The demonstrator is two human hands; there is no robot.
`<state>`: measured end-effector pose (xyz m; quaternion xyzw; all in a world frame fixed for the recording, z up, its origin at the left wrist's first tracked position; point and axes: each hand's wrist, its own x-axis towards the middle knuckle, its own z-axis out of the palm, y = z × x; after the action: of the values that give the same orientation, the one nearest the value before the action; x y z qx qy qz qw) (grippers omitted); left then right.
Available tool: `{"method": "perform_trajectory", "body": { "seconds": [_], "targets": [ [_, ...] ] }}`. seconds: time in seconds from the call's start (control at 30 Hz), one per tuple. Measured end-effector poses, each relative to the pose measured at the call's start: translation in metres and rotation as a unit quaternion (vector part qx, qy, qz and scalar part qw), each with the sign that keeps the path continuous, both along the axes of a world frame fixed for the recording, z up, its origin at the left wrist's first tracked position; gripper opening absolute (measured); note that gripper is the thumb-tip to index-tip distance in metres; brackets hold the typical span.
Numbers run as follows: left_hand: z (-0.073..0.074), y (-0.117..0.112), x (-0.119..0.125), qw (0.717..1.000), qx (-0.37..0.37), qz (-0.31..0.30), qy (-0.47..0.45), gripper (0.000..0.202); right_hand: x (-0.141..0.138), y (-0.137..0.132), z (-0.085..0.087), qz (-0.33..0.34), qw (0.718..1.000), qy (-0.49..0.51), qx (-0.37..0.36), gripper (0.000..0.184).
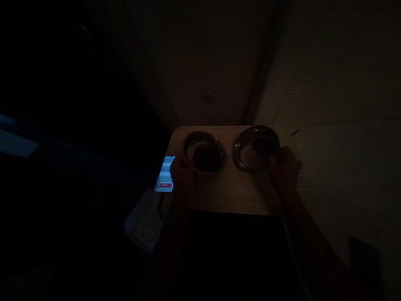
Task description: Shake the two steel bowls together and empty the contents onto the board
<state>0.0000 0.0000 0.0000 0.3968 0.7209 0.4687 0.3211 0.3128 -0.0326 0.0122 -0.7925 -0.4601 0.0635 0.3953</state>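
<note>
Gap between left bowl (223, 155) and right bowl (237, 152)

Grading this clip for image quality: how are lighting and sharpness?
Head view: very dark, the lit screen brightest; head view: faint glints on the left bowl and right bowl; head view: left hand and right hand dim, finer detail lost.

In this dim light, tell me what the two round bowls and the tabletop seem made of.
Left bowl and right bowl: probably polished metal, judging by glints along their rims; glossy plastic or glass can't be excluded. Tabletop: apparently wood or wood-look laminate with a dull finish, since fine grain lines show faintly.
</note>
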Motion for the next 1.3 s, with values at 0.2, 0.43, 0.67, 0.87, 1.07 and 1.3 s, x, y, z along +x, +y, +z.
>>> {"method": "perform_trajectory", "body": {
  "seconds": [0.2,0.43,0.67,0.87,1.07,1.3],
  "targets": [
    [0.002,0.011,0.008,0.997,0.044,-0.021,0.059,0.049,-0.008,0.007,0.001,0.018,1.000,-0.008,0.003,0.026],
    [0.014,0.010,0.026,1.000,0.018,-0.007,0.022,0.044,-0.019,0.010,0.000,0.033,0.998,-0.055,-0.013,0.015],
    [0.016,0.011,0.031,0.995,0.037,-0.014,0.090,0.046,-0.029,0.013,0.005,0.043,0.993,-0.096,-0.052,0.021],
    [0.009,0.018,0.025,0.988,0.052,-0.044,0.137,0.046,-0.041,0.015,0.023,0.056,0.983,-0.121,-0.129,0.030],
    [0.006,0.022,0.024,0.986,0.053,-0.059,0.144,0.046,-0.053,0.015,0.038,0.068,0.971,-0.139,-0.180,0.039],
    [0.029,0.015,0.043,0.986,0.043,-0.033,0.156,0.052,-0.061,0.014,0.041,0.072,0.971,-0.156,-0.165,0.038]
  ]
}}
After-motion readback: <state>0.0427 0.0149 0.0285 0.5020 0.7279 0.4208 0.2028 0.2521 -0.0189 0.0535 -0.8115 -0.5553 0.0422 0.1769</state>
